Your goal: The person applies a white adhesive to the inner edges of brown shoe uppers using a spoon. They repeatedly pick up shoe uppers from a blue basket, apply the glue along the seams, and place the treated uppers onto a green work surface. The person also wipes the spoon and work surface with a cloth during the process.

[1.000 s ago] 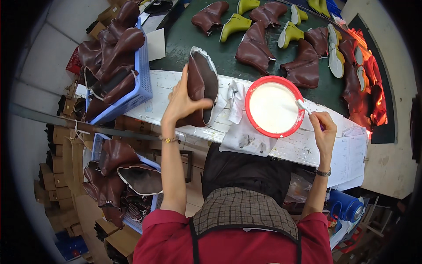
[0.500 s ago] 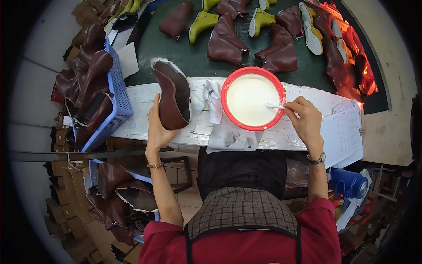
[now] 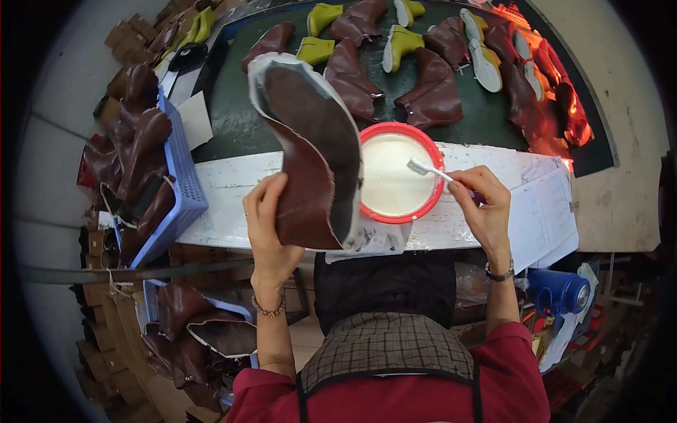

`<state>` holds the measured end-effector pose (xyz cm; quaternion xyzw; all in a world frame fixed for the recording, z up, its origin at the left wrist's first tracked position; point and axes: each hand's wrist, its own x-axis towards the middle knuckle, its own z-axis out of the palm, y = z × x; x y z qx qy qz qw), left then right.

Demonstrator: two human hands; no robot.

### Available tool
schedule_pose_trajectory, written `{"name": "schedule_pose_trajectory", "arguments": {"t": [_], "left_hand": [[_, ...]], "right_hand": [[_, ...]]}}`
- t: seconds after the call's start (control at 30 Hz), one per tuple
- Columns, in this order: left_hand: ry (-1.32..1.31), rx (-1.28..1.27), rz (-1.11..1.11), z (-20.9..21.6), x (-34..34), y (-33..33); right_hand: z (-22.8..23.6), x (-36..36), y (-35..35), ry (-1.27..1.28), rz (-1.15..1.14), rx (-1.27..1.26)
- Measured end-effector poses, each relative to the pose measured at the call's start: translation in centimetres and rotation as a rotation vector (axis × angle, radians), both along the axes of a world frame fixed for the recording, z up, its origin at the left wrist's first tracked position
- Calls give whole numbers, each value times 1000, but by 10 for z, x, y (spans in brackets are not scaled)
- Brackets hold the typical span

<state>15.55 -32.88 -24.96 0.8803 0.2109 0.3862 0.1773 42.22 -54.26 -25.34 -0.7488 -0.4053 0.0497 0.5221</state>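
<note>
My left hand (image 3: 269, 233) grips a brown leather boot upper (image 3: 303, 187) by its side, raised above the white bench. Its open, pale-edged underside and dark lining face up. In my right hand (image 3: 485, 208) a toothbrush (image 3: 438, 171) with a white head and a dark purple handle is pinched between thumb and fingers. The brush head is over a red-rimmed tub (image 3: 437, 194) of creamy white liquid, apparently clear of the surface. The boot upper overlaps the tub's left edge in view. A stained white cloth (image 3: 377, 240) lies below the tub, partly hidden by the boot upper.
On the green table (image 3: 233, 113) behind lie several brown uppers (image 3: 430, 88) and yellow-green boot forms (image 3: 403, 46); a red glow lights its right end. Blue baskets (image 3: 185, 169) of uppers stand at left. Papers (image 3: 543, 218) and a blue jug (image 3: 557, 291) are at right.
My left hand has lifted the boot upper up and to the right, nearer the camera. My right hand has raised the toothbrush out of the white liquid.
</note>
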Motion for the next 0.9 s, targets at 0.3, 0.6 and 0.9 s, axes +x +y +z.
{"name": "schedule_pose_trajectory", "arguments": {"t": [0.3,0.6,0.9], "left_hand": [[-47,-145,-338,-3,6,-20],[-366,-192,-171,-9,32,-20],[-476,-6,-207,-25,62,0]], "right_hand": [[31,23,29,-228,33,143],[16,0,15,-210,146,240],[24,-6,17,-213,124,283]]}}
